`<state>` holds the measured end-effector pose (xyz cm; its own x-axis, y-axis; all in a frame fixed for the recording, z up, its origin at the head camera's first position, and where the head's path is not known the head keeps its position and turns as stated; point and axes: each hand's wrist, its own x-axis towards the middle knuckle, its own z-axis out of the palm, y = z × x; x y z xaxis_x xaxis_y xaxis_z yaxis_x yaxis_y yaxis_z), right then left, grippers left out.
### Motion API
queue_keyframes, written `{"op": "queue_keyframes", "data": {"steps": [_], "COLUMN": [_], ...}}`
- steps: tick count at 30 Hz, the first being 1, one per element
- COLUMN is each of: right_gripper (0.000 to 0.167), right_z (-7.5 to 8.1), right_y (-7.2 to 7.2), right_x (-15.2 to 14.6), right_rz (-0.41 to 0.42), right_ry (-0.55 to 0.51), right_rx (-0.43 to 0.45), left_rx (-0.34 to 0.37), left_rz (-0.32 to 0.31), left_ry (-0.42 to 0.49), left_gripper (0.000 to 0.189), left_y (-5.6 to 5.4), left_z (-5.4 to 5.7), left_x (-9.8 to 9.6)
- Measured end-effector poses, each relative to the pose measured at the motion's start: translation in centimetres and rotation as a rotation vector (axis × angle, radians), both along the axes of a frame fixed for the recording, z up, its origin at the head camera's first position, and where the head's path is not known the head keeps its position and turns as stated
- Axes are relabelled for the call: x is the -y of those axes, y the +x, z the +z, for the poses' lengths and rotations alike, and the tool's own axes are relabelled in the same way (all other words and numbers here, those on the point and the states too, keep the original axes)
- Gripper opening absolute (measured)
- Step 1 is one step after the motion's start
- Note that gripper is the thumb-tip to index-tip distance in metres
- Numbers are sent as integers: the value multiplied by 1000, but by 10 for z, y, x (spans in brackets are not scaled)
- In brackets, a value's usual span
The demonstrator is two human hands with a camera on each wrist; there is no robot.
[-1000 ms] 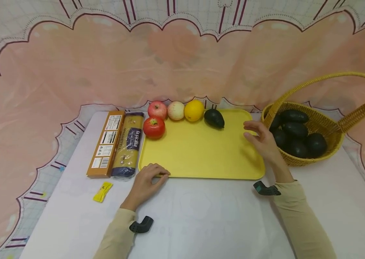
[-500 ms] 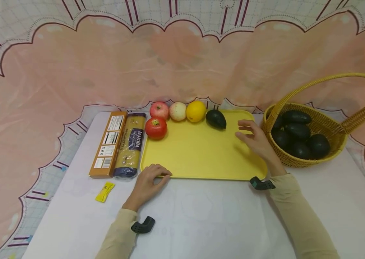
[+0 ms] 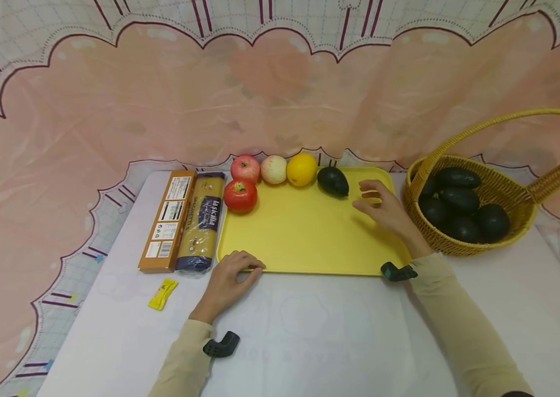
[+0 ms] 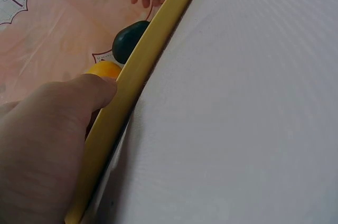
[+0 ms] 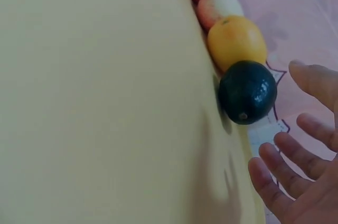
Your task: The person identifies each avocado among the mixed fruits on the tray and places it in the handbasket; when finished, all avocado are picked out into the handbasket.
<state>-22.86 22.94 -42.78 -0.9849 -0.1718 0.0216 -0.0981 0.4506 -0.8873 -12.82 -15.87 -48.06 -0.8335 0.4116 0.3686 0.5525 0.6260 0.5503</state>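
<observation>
My right hand (image 3: 380, 205) hovers over the right part of the yellow tray (image 3: 300, 237), fingers spread and holding nothing. Just left of its fingertips lies a dark green avocado (image 3: 333, 181) at the tray's back edge. In the right wrist view the avocado (image 5: 247, 92) sits in front of the spread fingers (image 5: 282, 152). A yellow-orange fruit (image 3: 302, 169), a pale peach-like fruit (image 3: 274, 170) and a pink apple (image 3: 246, 167) line up beside it, with a red tomato (image 3: 240, 196) below the apple. My left hand (image 3: 227, 284) rests relaxed on the tray's front left edge.
A wicker basket (image 3: 520, 218) with a tall handle stands at the right, several avocados inside. Left of the tray lie a spaghetti pack (image 3: 202, 220) and an orange-brown box (image 3: 167, 220). A small yellow wrapped packet (image 3: 163, 294) is nearer on the white table (image 3: 300, 342).
My right hand has moved left from beside the basket, coming closer to the avocado on the tray. My left hand has stayed on the tray edge.
</observation>
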Motion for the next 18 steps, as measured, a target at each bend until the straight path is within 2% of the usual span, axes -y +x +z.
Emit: {"op": "queue_keyframes", "data": {"steps": [7,12,17,18], "right_gripper": [75,81,68,66], "right_z": [-1,4,20,19], "right_y": [-12,-17,-17,-18], "right_x": [6,13,22,23], "right_rz": [30,38,80,80], "right_ry": [45,67,43,39], "right_rx": [40,95,114,109], "left_rx": [-19,-12,-20,-25], "left_rz": [8,5,0,-3], "left_ry": [11,12,11,10], "left_gripper": [9,9,8,8], "left_y": [1,2,1,0], "left_z": [1,1,1,1], "left_x": [0,0,0,1]}}
